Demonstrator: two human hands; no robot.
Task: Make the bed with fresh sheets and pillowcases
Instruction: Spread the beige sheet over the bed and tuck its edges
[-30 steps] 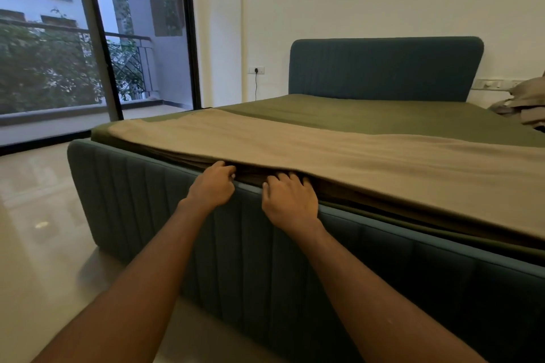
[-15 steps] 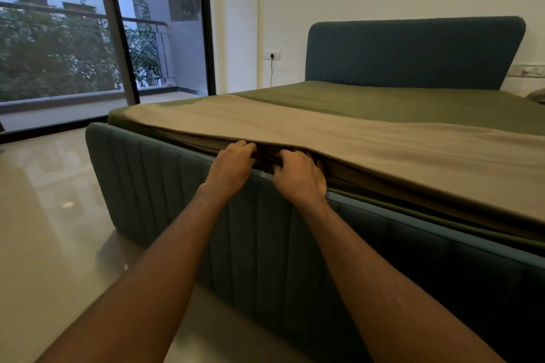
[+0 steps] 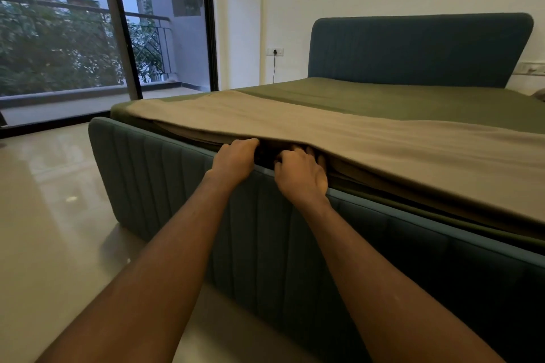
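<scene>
Tucking continued: the left hand (image 3: 234,158) and right hand (image 3: 300,174) had pushed deeper under the tan sheet (image 3: 324,130) lying across the foot of the bed (image 3: 182,174). Fingers (image 3: 290,154) were curled, tips hidden; a grip could not be confirmed.

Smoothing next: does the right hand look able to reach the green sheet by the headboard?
Probably not: the right hand is at the near edge of the tan sheet, most of the bed away.
</scene>
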